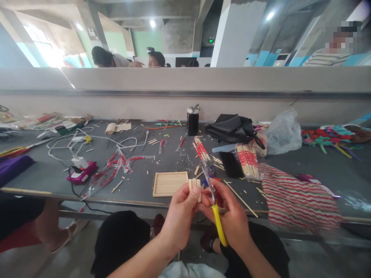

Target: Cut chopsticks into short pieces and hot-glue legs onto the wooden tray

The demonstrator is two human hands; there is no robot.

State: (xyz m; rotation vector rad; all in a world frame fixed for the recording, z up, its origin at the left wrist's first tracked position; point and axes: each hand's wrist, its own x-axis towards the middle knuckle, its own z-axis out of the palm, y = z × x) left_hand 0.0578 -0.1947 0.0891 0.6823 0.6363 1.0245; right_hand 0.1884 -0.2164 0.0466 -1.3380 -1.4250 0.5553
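My left hand (183, 205) is closed on a small bundle of short wooden sticks (194, 185), held upright between thumb and fingers just over the table's front edge. Close beside it on the right, my right hand (228, 210) is wrapped around a cutting tool (219, 225) with yellow handles and metal jaws that point up and away. The fingertips of my right hand are near the sticks; whether they touch them is hard to tell. A shallow rectangular wooden tray (171, 184) made of sticks lies flat behind my left hand.
Red-wrapped stick packs (247, 161), a black phone (231, 164), a black bag (232, 128) and striped cloth (300, 197) lie to the right. White cables (68, 144) and red plastic-wrapped pieces (107, 172) are at left. Stick scraps litter the dark table (139, 185). People are beyond the partition.
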